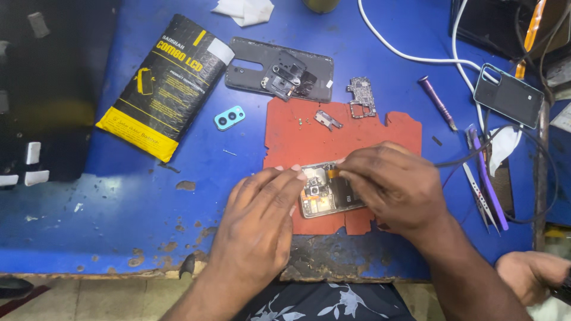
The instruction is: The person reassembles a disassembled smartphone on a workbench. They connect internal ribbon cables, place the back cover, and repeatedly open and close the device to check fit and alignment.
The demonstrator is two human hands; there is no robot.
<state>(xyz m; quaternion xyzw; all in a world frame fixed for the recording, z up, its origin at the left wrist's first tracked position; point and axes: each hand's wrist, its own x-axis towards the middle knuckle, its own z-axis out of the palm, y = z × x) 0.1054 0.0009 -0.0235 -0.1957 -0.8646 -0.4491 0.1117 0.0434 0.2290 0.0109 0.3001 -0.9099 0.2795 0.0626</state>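
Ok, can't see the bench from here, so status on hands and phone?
Left hand steadying opened phone on red mat. Right hand pinching at its top edge. Loose screws and bracket lie beyond.

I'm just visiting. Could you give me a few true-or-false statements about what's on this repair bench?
1. Both hands rest on the opened phone. True.
2. The phone lies on a green mat. False: the mat is red.
3. The black and yellow package lies left of the mat. True.
4. The purple screwdriver is in the right hand. False: it lies on the blue table.
5. The left hand touches the phone's left end. True.
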